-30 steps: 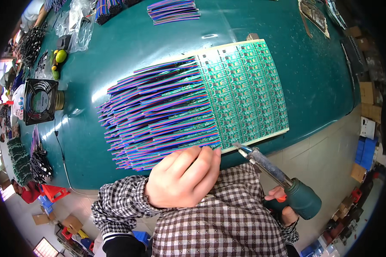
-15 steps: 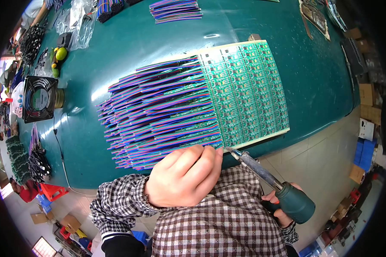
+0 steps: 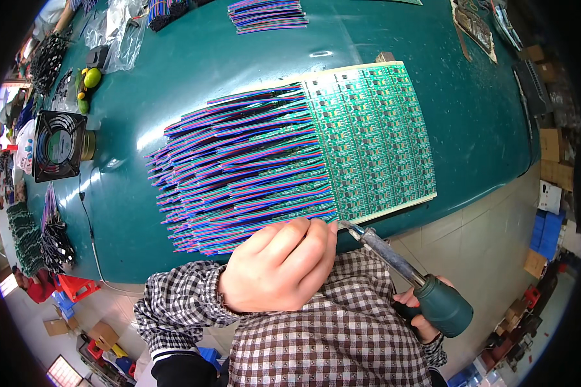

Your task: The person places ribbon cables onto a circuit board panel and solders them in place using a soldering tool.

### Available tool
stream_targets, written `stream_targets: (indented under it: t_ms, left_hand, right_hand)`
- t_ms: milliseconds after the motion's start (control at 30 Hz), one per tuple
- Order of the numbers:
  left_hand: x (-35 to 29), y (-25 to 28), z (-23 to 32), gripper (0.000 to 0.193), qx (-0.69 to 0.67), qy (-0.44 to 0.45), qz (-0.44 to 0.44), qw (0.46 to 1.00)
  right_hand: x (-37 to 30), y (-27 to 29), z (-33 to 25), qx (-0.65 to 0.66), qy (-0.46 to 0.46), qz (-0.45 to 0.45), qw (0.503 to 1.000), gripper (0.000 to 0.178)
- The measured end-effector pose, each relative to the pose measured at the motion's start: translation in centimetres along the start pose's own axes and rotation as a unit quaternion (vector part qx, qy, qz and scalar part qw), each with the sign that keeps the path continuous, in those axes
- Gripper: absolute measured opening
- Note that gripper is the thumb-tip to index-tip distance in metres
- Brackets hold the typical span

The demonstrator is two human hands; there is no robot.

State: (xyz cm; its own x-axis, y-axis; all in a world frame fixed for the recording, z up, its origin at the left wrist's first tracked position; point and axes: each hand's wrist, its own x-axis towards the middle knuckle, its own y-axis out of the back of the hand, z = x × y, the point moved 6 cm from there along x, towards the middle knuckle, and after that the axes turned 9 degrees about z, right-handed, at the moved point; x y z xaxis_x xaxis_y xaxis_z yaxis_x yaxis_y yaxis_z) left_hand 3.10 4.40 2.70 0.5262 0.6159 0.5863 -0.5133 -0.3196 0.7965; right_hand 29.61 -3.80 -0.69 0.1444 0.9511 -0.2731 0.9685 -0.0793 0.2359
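Your left hand (image 3: pixel 277 264) is at the near edge of the green sheet of circuit boards (image 3: pixel 374 138), just where the coloured wires (image 3: pixel 239 171) meet it. Its fingers are bent and drawn close together, but I cannot tell whether they pinch a wire, because the hand itself hides this. Your right hand (image 3: pixel 426 327) is closed around the dark green handle of the soldering iron (image 3: pixel 445 306), with part of the hand hidden behind it. The iron leans toward your left, and its metal tip is just beside your left fingertips; I cannot tell if the tip touches the boards.

The sheet lies on the green surface (image 3: pixel 484 122) in front of you, a little tilted, and the wires spread in many rows over its left part and beyond. A small block (image 3: pixel 385 57) is by its far edge. Farther away lies another bundle of wires (image 3: pixel 268 16). Well to the left stands a black fan (image 3: pixel 58 147), and beyond it are a round yellow-green thing (image 3: pixel 92 78) and a clear plastic bag (image 3: pixel 116 42).
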Motion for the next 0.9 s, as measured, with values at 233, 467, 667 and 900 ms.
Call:
stream_targets:
  t_ms: [233, 467, 667, 900]
  left_hand:
    - [0.0, 0.1, 0.0, 0.034, -0.008, 0.010, -0.007, 1.000]
    - [0.0, 0.0, 0.0, 0.034, -0.001, 0.004, -0.009, 1.000]
    - [0.1, 0.0, 0.0, 0.033, 0.000, 0.005, -0.006, 1.000]
    - [0.1, 0.2, 0.1, 0.033, -0.001, 0.004, -0.008, 1.000]
  right_hand:
    - [-0.1, 0.2, 0.3, -0.010, 0.011, -0.002, 1.000, 0.054]
    - [-1.0, 1.2, 1.6, 0.066, 0.015, 0.039, 0.997, 0.057]
    - [-0.9, 0.5, 2.0, 0.156, -0.033, 0.026, 0.987, 0.062]
    - [0.3, 0.5, 1.0, 0.292, -0.013, 0.020, 0.956, 0.054]
